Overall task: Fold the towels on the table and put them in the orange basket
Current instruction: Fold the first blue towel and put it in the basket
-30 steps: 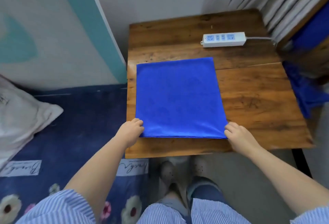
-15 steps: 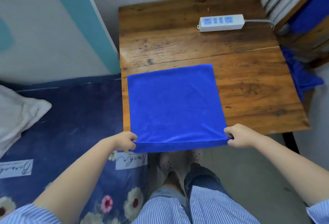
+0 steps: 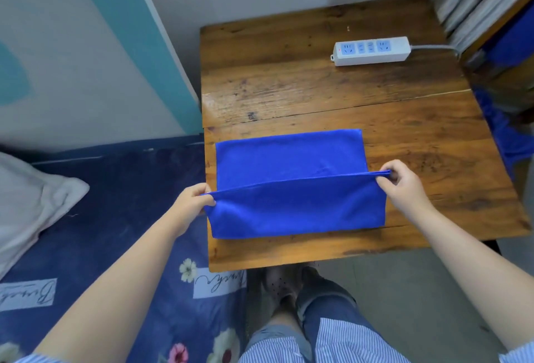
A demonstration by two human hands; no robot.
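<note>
A bright blue towel lies on the near part of the wooden table. Its near edge is lifted and carried over the rest, so the cloth is partly doubled. My left hand pinches the left corner of that lifted edge. My right hand pinches the right corner. The raised edge runs taut between both hands, above the middle of the towel. More blue cloth hangs at the table's right side. No orange basket is in view.
A white power strip with its cable lies at the table's far right. A bed with a dark blue flowered sheet and a white pillow is on the left. A wall stands behind; pale curtains hang at the top right.
Both hands took hold of the towel's near corners, drew the towel toward the table's front, then lifted the near edge and carried it away over the cloth.
</note>
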